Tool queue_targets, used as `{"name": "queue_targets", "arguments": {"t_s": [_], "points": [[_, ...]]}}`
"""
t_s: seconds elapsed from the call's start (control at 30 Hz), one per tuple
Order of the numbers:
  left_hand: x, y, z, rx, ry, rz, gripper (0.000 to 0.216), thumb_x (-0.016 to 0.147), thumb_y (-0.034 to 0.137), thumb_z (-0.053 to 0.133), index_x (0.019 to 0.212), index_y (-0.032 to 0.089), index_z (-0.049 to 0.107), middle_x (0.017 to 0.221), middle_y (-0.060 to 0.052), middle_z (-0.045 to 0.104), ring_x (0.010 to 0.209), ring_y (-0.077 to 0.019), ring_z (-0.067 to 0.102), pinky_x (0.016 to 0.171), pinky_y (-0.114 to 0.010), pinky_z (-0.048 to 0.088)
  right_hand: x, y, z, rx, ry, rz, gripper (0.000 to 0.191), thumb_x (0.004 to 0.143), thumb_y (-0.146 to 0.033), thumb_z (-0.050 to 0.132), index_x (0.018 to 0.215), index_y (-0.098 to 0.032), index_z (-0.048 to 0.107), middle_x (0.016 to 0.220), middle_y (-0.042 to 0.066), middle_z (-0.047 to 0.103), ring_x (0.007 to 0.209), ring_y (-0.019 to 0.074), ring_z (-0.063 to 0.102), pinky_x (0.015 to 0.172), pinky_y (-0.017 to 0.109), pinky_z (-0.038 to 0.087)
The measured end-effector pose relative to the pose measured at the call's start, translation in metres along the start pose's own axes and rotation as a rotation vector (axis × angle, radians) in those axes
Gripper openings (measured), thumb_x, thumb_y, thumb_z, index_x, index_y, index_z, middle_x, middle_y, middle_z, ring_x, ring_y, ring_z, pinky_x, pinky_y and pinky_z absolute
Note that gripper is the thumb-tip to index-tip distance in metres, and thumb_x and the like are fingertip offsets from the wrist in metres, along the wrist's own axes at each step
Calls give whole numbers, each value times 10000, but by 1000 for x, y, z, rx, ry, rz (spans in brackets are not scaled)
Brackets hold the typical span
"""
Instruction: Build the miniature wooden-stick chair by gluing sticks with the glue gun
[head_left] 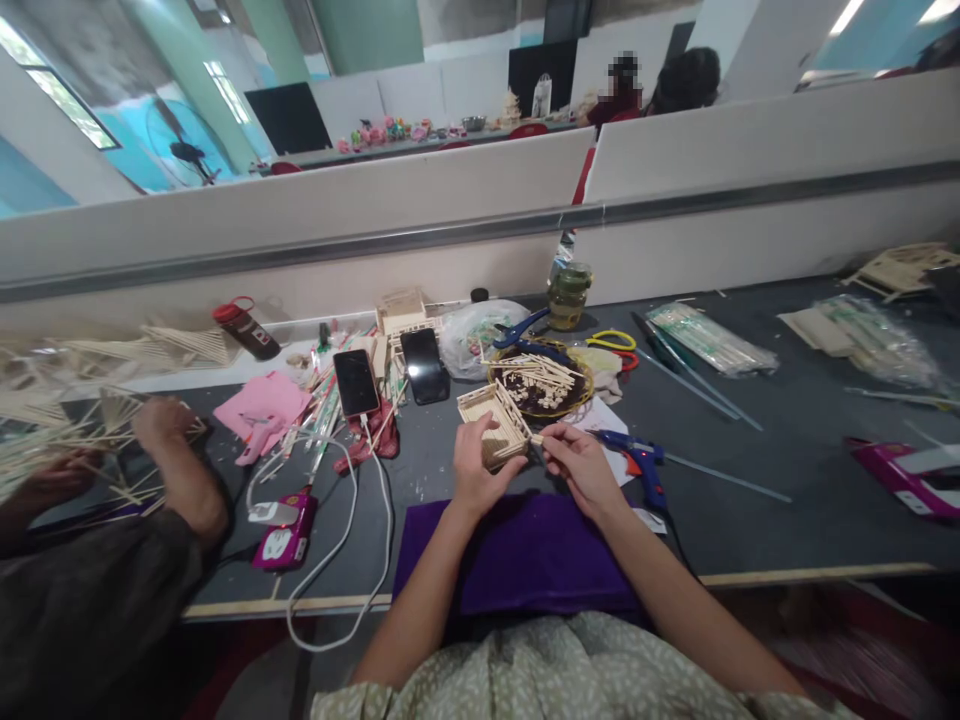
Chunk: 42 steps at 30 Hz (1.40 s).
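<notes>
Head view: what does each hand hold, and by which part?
The left hand holds the stick box, near side; the right hand pinches a short stick, one end.

My head camera looks forward and down from the near edge of the table (795,450), close above my left hand (476,468) and right hand (581,466), reaching the far-edge partition (450,210).

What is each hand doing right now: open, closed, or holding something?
Left hand: closed on the small stick frame.
Right hand: pinched shut on a short stick at the frame's edge.
</notes>
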<state>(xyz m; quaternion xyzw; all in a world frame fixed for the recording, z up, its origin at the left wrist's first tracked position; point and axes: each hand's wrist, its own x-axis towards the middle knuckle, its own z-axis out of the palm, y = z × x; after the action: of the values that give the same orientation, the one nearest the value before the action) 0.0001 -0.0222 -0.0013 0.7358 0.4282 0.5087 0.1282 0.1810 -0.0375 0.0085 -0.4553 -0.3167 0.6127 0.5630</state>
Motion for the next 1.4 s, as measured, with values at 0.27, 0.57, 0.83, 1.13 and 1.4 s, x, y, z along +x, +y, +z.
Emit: {"name": "queue_targets", "arguments": {"t_s": [0.27,0.57,0.83,1.13,1.4], "points": [[-1,14,0,82,-32,42,788,786,452,776,1444,228,406,1091,-83,659,1056,-248,599,1039,-513,453,-19,9,12,54,-48,54,332,670,-431,866,823,-189,698,641,-31,585,512,57,446,442,169,334],[-13,17,-1,96,-23,74,598,863,283,702,1410,224,467,858,-3,695,900,-197,654,1096,-529,441,-21,20,8,-98,-49,-12,349,709,-489,808,887,-208,701,705,-5,623,557,103,507,461,207,375],[-13,15,2,276,-51,214,583,866,212,674,1411,211,466,863,-26,710,838,-202,652,1057,-507,476,-21,26,4,-403,-33,-160,352,815,-555,669,831,-205,706,691,15,645,573,147,538,500,254,412],[-21,8,5,325,-94,201,585,873,217,677,1418,213,463,909,-44,732,887,-221,650,1042,-509,482,-9,29,6,-384,-6,-119,310,772,-500,690,773,-190,700,600,1,605,498,123,484,427,229,337],[-21,6,2,298,-68,104,684,847,295,721,1447,185,409,1058,-101,685,1054,-264,599,1060,-529,438,-8,29,10,-240,40,-27,368,701,-545,752,758,-186,689,583,-9,593,466,100,462,405,214,334]]}}
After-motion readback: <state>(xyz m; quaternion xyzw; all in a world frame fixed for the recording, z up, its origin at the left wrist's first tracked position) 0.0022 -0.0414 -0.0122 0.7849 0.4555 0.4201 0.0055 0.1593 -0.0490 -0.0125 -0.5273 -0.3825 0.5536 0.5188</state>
